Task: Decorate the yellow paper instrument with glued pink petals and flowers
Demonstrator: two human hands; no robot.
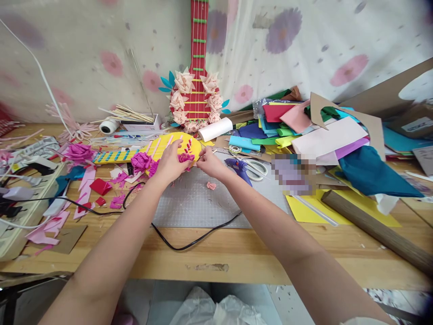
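Note:
A yellow craft guitar [161, 143] with magenta paper flowers [141, 161] lies across the cutting mat, its neck pointing left. My left hand [171, 161] grips the guitar's body at its near side, fingers over the top and thumb beside a magenta flower. At the body's right end, my right hand [210, 162] is closed in a pinch; what sits between its fingertips is too small to make out. A blue glue gun [238, 168] rests just right of that hand, with white-handled scissors [256, 170] beside it. A scrap of pink crepe paper [211, 185] lies on the mat.
A red craft guitar [198, 58] with pale flowers leans upright at the back. Coloured felt and paper [277, 119] pile up at right, near a brown tube [372, 230]. A power strip [30, 225] stands at left. A black cable [189, 246] loops across the table's front.

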